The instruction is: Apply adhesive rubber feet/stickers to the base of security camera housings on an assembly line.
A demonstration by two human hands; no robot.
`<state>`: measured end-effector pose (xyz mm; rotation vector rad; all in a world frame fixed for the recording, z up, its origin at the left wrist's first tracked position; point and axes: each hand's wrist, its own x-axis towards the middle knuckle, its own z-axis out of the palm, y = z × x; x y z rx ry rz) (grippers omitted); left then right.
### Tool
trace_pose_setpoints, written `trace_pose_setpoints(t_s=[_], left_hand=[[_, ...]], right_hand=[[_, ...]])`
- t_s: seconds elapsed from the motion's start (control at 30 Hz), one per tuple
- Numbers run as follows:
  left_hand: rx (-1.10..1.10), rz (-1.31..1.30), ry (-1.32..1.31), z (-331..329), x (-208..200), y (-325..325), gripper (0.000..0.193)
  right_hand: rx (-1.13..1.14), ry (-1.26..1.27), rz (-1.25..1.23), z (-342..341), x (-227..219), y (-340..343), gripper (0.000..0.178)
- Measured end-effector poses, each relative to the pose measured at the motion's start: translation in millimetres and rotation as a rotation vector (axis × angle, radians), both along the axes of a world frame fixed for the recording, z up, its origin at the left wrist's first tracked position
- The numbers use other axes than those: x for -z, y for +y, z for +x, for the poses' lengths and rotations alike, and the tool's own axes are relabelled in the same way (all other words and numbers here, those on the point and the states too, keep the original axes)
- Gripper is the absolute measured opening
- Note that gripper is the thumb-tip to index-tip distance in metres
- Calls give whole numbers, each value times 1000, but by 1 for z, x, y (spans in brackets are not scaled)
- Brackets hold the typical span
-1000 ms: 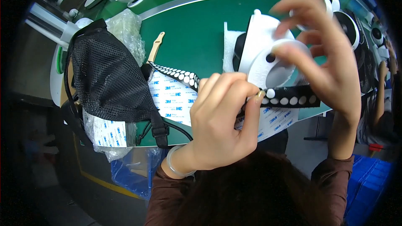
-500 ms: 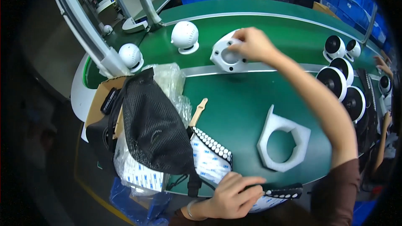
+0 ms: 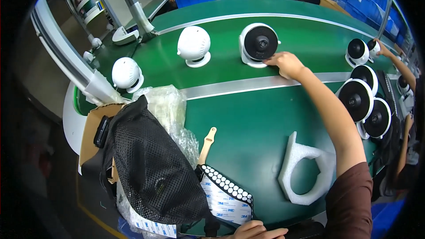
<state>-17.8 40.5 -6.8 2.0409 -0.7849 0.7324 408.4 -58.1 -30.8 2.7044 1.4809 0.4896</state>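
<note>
On the green conveyor belt stands a white ball-shaped device (image 3: 261, 43) with a black ribbed round front, upright on its round foot. The closed fingers of my right hand (image 3: 287, 65) are at the right edge of that foot. My left hand (image 3: 258, 231) is cut off by the lower picture edge; its fingers are bent, and what lies under them is hidden. Near it lies a sheet with white round pads (image 3: 226, 190) in a black border. A white foam piece (image 3: 290, 181) with a large round hole lies below my right forearm.
More white ball-shaped devices, one (image 3: 194, 46) and another (image 3: 127, 73), stand left. Several black-fronted ones (image 3: 356, 100) cluster right, near a co-worker's hand (image 3: 384, 49). A black mesh bag (image 3: 155, 163), cardboard box (image 3: 90, 130), clear plastic wrap (image 3: 166, 106) and tan strip (image 3: 207, 145) occupy the left.
The white piece with an opening and black dots is no longer seen in my right hand; a black-fronted device stands upright there. My left hand has sunk toward the lower edge.
</note>
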Motion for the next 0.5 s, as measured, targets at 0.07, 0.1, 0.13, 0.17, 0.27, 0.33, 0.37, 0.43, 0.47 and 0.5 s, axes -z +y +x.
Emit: trace_pose_setpoints(t_s=[0.07,0.1,0.13,0.17,0.27,0.33,0.37,0.43,0.47,0.5], left_hand=[[-3,58,-5,-1,0,2,14],[-14,60,2,-1,1,2,14],[-29,42,3,-1,4,1,14],[-42,24,-1,-1,5,0,14],[23,39,3,0,7,5,14],[18,38,-1,-2,8,11,13],[3,32,-1,-2,9,12,12],[-46,-52,10,-4,10,12,13],[-59,-66,50,-7,10,12,15],[-81,-114,65,-7,13,11,19]], right_hand=[[-78,-24,-99,3,-15,4,38],[62,-26,-322,-16,-40,20,31],[201,-34,-541,-36,-62,44,25],[143,-34,-307,-44,-64,58,17],[-100,-14,592,-58,-39,112,47],[18,77,593,-55,-25,158,96],[106,95,625,-61,-22,178,99],[195,113,657,-57,-16,191,101],[165,181,721,-45,-13,192,102],[131,255,780,-40,-16,191,103]])
